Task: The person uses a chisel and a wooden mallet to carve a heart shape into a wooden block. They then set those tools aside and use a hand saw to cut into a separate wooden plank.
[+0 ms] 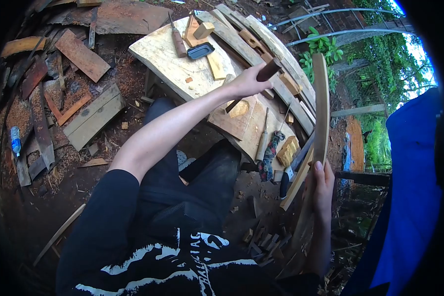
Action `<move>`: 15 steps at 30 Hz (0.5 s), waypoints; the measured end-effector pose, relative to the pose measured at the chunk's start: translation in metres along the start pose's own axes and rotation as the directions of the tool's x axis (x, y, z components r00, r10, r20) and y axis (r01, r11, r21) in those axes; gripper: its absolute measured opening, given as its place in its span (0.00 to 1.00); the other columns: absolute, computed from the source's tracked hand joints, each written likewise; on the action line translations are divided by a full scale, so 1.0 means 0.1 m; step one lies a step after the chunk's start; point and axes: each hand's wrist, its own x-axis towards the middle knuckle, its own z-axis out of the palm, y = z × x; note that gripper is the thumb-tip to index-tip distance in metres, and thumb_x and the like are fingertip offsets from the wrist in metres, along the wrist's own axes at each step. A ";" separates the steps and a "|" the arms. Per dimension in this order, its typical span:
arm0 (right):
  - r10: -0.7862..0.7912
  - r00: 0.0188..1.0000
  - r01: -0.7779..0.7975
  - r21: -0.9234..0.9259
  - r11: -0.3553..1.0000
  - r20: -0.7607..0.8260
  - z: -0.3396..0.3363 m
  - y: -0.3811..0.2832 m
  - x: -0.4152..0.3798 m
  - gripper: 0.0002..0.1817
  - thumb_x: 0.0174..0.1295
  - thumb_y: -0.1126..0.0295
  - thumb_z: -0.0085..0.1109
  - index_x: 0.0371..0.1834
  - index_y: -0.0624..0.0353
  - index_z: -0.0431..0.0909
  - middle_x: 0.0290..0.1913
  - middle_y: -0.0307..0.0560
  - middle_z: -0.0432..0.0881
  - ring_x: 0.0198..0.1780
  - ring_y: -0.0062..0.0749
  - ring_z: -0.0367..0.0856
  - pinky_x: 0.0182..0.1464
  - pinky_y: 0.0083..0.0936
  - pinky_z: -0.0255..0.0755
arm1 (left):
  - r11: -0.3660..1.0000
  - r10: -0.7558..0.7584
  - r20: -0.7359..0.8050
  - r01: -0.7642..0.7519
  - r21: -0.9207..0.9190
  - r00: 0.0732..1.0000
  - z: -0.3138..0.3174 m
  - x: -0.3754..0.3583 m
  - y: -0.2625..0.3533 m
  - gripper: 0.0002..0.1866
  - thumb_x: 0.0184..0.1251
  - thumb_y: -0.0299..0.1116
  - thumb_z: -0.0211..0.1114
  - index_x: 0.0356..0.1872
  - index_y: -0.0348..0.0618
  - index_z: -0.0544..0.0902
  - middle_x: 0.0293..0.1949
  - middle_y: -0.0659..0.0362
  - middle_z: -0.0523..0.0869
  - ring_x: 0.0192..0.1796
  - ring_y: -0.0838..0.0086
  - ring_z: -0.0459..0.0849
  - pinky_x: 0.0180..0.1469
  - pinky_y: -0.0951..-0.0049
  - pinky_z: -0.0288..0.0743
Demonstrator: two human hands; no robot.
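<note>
My left hand (249, 83) reaches across the workbench (155, 49), its fingers wrapped round a dark brown wooden-handled tool (269, 70). The tool's thin lower end points down beside a hollowed wooden board (227, 123). On my right side, my right hand (323, 178) grips a long, slightly curved wooden strip (321, 106) near its lower part, thumb laid along it. The strip stands lengthwise past the bench edge. Near it are a chisel with a pale handle (262, 144), a cloth-wrapped tool (268, 160) and a rough wood block (287, 151).
A brown-handled chisel (178, 44), a black tray (201, 51) and a wooden hand plane (251, 40) lie on the bench. Boards (94, 116), shavings and a water bottle (16, 140) litter the ground at left. A blue sheet (412, 197) hangs at right.
</note>
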 end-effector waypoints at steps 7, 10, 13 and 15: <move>-0.046 0.999 0.045 -0.052 0.998 -0.017 0.09 0.20 -0.16 0.17 0.82 0.53 0.52 0.49 0.57 0.76 0.26 0.33 0.71 0.22 0.15 0.68 0.24 0.17 0.61 | 0.992 -0.119 -0.024 0.120 0.035 0.993 -0.03 0.03 0.15 0.23 0.68 0.38 0.74 0.58 0.36 0.81 0.44 0.57 0.87 0.49 0.75 0.83 0.56 0.68 0.78; 0.063 0.998 -0.063 0.035 0.997 0.008 0.08 0.29 -0.20 0.16 0.81 0.61 0.54 0.58 0.64 0.79 0.38 0.32 0.76 0.38 0.14 0.69 0.40 0.18 0.66 | 0.995 -0.101 0.016 0.100 0.028 0.995 -0.01 -0.01 0.15 0.24 0.68 0.35 0.73 0.62 0.38 0.81 0.45 0.56 0.88 0.49 0.74 0.84 0.56 0.68 0.78; 0.109 0.994 -0.109 0.038 0.993 0.003 0.09 0.37 -0.22 0.16 0.81 0.61 0.55 0.57 0.63 0.79 0.37 0.32 0.76 0.37 0.14 0.70 0.40 0.18 0.66 | 0.999 -0.024 0.061 0.021 0.049 0.998 0.02 -0.02 0.11 0.25 0.68 0.32 0.72 0.65 0.40 0.79 0.46 0.54 0.89 0.49 0.73 0.85 0.56 0.67 0.79; 0.119 0.993 -0.119 0.035 0.992 0.004 0.08 0.39 -0.22 0.16 0.81 0.60 0.55 0.56 0.63 0.80 0.36 0.32 0.76 0.37 0.14 0.70 0.40 0.18 0.67 | 0.990 0.043 0.093 -0.055 0.131 0.995 0.02 -0.01 0.12 0.27 0.67 0.32 0.72 0.67 0.42 0.79 0.45 0.53 0.90 0.48 0.72 0.86 0.56 0.66 0.80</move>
